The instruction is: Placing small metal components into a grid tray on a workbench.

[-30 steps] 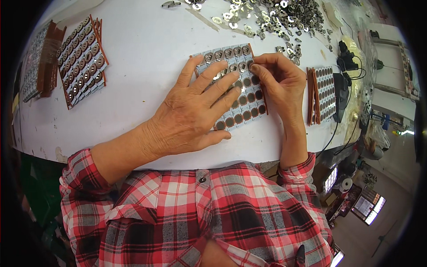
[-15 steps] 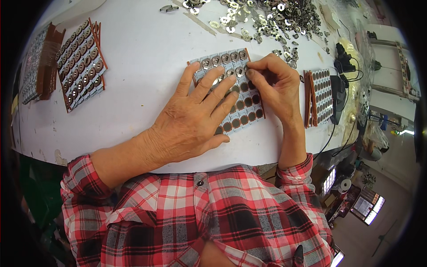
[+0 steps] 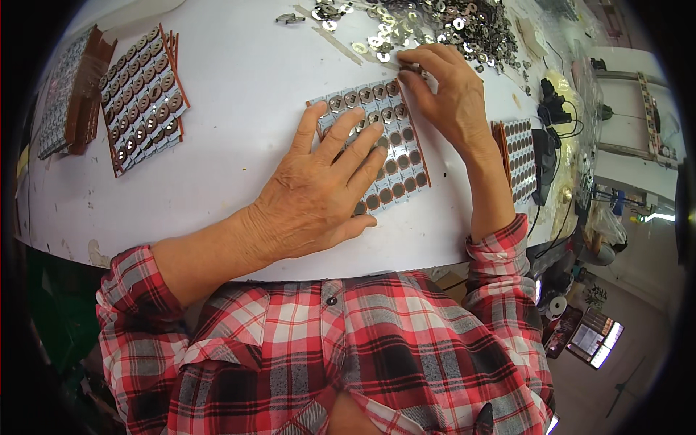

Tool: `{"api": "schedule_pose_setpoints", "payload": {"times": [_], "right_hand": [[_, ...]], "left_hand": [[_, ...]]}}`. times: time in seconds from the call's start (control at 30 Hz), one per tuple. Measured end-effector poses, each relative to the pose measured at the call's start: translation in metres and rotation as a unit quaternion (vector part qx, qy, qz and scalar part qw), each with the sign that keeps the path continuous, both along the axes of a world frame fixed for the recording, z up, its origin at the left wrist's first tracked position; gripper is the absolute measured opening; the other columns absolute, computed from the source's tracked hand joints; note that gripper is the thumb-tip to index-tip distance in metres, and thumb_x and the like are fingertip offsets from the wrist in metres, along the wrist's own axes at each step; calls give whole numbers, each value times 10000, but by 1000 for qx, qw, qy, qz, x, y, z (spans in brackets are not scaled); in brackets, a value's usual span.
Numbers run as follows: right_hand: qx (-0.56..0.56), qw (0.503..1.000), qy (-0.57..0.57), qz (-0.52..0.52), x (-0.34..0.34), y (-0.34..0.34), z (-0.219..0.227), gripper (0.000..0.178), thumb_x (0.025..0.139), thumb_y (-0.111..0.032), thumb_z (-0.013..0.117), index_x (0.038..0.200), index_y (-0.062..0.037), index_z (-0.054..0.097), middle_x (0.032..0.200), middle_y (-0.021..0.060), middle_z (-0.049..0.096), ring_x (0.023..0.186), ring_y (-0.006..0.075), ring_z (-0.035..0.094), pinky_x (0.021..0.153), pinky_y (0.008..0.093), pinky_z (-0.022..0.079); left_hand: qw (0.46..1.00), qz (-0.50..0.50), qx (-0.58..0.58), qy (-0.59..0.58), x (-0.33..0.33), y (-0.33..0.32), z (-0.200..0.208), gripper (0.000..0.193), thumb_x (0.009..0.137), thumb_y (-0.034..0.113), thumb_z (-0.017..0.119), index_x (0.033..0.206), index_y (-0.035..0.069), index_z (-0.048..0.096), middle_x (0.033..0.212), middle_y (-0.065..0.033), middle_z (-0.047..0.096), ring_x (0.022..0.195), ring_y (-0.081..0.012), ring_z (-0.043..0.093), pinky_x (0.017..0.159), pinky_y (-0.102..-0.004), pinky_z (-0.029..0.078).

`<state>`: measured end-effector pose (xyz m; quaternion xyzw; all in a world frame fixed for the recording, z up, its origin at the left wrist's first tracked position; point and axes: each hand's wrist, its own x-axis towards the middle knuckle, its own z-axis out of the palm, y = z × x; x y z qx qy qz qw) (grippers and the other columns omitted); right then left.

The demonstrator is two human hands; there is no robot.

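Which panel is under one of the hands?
The middle panel, beneath the left hand; the left stacks and right stack have no hand on them.

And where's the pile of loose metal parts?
In the head view, the pile lies at the top, right of centre, just beyond the right hand.

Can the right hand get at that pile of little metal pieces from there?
Very likely yes: the right hand is beside the pile of metal pieces, with nothing visible blocking the way; the left hand lies apart, on the patterned sheet.

Two hands, one board, three board stacks
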<state>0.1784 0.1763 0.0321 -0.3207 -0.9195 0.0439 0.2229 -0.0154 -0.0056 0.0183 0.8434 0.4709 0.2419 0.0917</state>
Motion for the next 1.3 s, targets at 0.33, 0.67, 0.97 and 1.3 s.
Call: {"api": "schedule_pose_setpoints", "payload": {"times": [0.33,0.67,0.97,1.3], "right_hand": [[-239,960,114,-95,35,-45,24,128,967,-8,727,1091,9,751,963,44,754,872,123,681,823,265,528],[-557,749,349,-90,40,-95,19,311,976,-3,724,1275,72,683,964,79,741,735,113,665,618,254,556],[-504,801,315,-72,20,-103,16,231,972,12,723,1201,42,734,971,64,746,744,92,651,658,235,542],[-286,907,158,-265,57,-100,3,107,990,-50,748,1086,-20,787,853,-37,687,742,19,563,634,173,421]], "left_hand": [[1000,4,-16,-10,-7,-1,1,808,726,423,893,1349,-23,638,1506,-223,542,1465,-418,434,1200,-675,300],[995,-8,34,-89,-44,30,5,674,699,183,844,1327,29,651,1469,-198,586,1404,-407,522,1161,-591,375],[998,-7,10,-57,-57,32,-3,648,713,126,847,1332,69,664,1490,-174,586,1437,-378,506,1232,-596,325],[998,-12,-16,-58,-60,31,1,696,721,152,846,1387,97,650,1519,-170,572,1447,-371,502,1253,-607,301]]}}
